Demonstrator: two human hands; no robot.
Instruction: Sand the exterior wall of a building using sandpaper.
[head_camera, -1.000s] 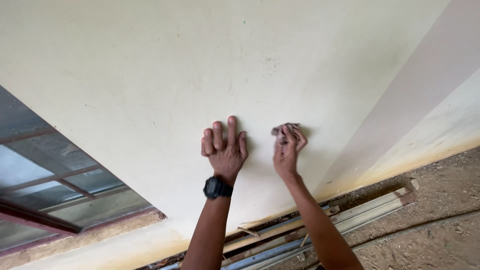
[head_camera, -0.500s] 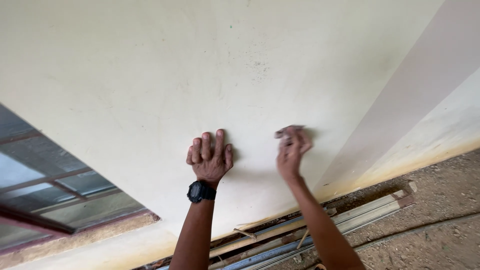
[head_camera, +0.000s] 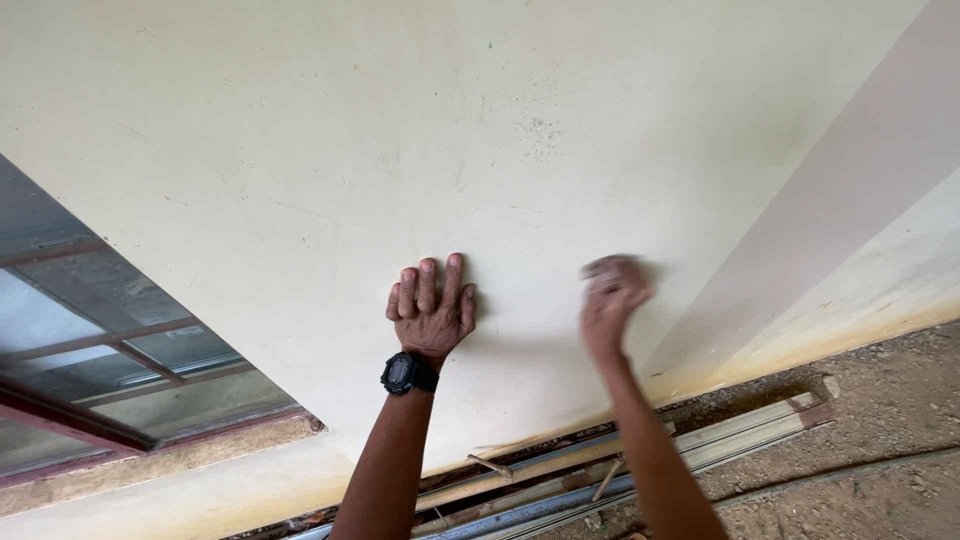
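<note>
The left hand (head_camera: 432, 312) lies flat on a cream-painted wall (head_camera: 330, 150), palm to the surface, fingers straight and close together, pointing up the wall away from the person. It holds nothing. A black digital wristwatch (head_camera: 408, 373) sits on that wrist.

The right hand (head_camera: 612, 300) is just to the side of the left one, near it but apart, and also against the wall. It is blurred. Its fingers are curled around something small and dark, a pad (head_camera: 612, 267) that shows at the fingertips where they meet the wall. The blur hides the pad's shape, so its long axis and the way it points cannot be told; only a brownish-grey patch can be made out, pressed to the paint at the top of the hand.

The wall is pale cream and matt, with faint scratches and a scatter of small dark specks higher up. Toward its right edge runs a broad greyish-pink band (head_camera: 830, 210), slanting in this view, with more cream paint beyond it. At the wall's left edge a window (head_camera: 90, 340) with a dark red frame and glass panes is set into it, with a worn sill below.

Along the wall's bottom edge, where the paint is stained yellow-brown, several long strips of wood and metal rails (head_camera: 620, 470) lie on the ground, running parallel to the wall. Beyond them is bare brown earth (head_camera: 880, 440).
</note>
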